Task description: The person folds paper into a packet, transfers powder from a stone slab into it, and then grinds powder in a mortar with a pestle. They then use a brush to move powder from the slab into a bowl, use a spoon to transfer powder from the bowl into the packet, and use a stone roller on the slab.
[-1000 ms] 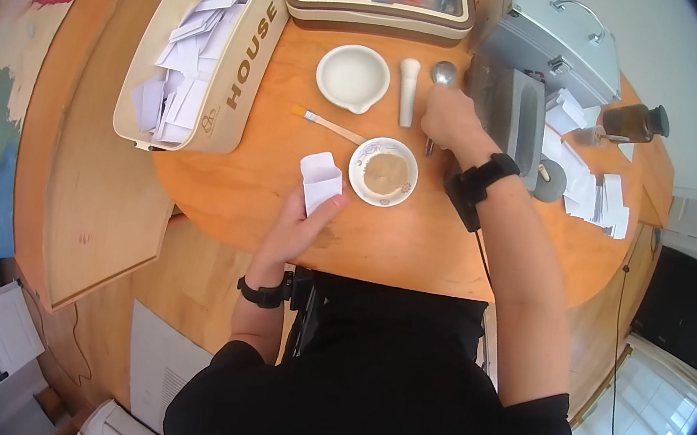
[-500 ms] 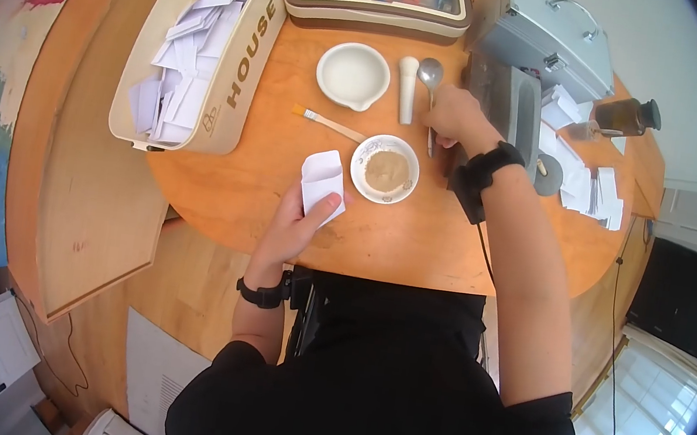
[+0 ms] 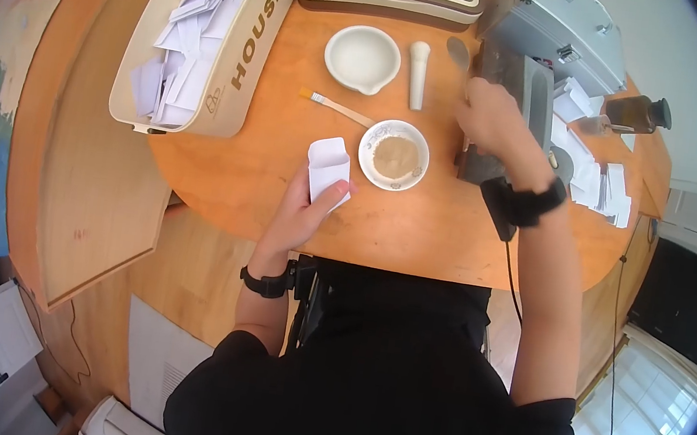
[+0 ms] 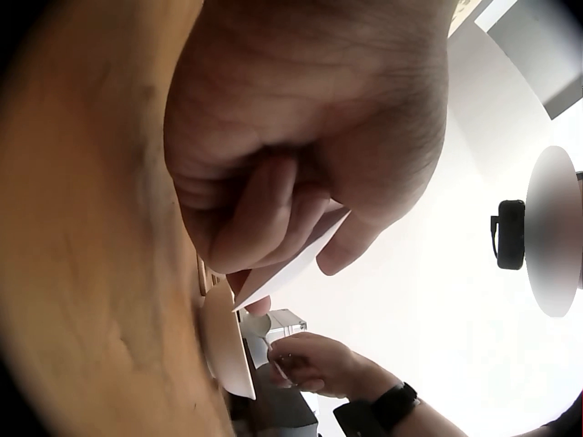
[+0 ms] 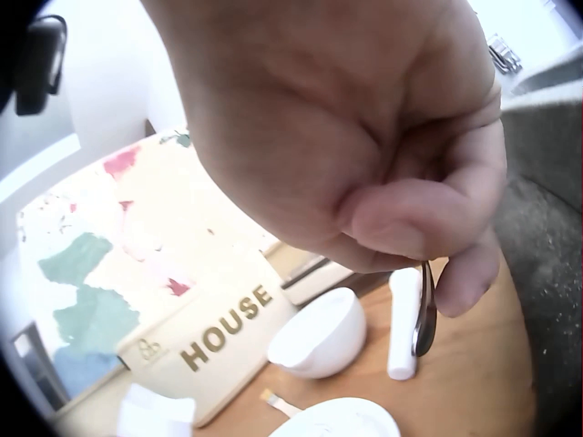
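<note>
In the head view the left hand (image 3: 301, 211) holds a small white paper envelope (image 3: 329, 166), its flap up, left of a patterned bowl (image 3: 394, 155) containing beige powder. The left wrist view shows the envelope (image 4: 291, 259) between thumb and fingers. The right hand (image 3: 495, 122) pinches a metal spoon (image 3: 457, 51) right of the white pestle (image 3: 417, 75); its handle end (image 5: 425, 319) pokes out below the fingers in the right wrist view. A brush (image 3: 341, 109) lies against the bowl's left side, below a white mortar (image 3: 362, 59).
A cream bin (image 3: 251, 55) full of white papers stands at the left. Behind are a lidded case (image 3: 385, 4) and a silver case (image 3: 550, 24). Right of the right hand are a grey box (image 3: 537, 106), loose papers (image 3: 585, 174) and a dark jar (image 3: 635, 114).
The right hand has closed on the spoon's handle and lifted it off the table, shifting to the right. The left hand keeps its hold on the envelope. The head view has shifted slightly.
</note>
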Tool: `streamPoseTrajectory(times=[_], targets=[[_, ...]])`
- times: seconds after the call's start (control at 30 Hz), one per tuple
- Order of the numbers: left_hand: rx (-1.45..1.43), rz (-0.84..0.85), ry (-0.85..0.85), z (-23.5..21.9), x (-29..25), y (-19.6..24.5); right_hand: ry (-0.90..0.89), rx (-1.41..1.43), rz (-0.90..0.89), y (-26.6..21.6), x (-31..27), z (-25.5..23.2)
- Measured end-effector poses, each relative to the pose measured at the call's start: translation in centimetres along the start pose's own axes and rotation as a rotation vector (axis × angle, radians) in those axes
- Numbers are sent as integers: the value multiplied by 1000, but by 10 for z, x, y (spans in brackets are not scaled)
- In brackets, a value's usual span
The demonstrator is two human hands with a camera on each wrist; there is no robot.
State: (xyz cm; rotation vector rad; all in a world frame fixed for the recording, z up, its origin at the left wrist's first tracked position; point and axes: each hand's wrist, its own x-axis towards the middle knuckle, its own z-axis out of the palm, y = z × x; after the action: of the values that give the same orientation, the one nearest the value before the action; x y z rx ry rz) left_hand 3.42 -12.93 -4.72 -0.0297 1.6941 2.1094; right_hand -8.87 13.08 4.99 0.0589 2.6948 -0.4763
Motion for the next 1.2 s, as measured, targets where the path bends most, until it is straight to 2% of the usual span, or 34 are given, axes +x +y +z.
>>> streamPoseTrajectory(times=[0.1, 0.2, 0.3, 0.43, 0.53, 0.63, 0.83, 1.03, 1.13, 1.2], targets=[[26, -32, -9, 3, 2, 2, 298, 4, -352, 20, -30, 6], [27, -38, 0, 4, 3, 1, 104, 314, -301, 17, -74, 4], [-2, -28, 36, 8, 2, 0, -20, 494, -251, 28, -94, 21], [26, -57, 64, 14, 3, 1, 65, 314, -416, 40, -92, 37], [43, -112, 51, 17, 1, 5, 92, 238, -457, 44, -88, 40], [41, -127, 47, 19, 3, 2, 202, 162, -457, 47, -82, 49], [51, -152, 56, 19, 5, 4, 213, 65, -500, 47, -76, 53], [69, -133, 56, 19, 9, 4, 270, 137, -547, 47, -74, 58], [54, -110, 52, 20, 8, 3, 235, 145, -531, 55, -74, 60], [52, -110, 41, 20, 8, 3, 201, 270, -482, 58, -75, 65]])
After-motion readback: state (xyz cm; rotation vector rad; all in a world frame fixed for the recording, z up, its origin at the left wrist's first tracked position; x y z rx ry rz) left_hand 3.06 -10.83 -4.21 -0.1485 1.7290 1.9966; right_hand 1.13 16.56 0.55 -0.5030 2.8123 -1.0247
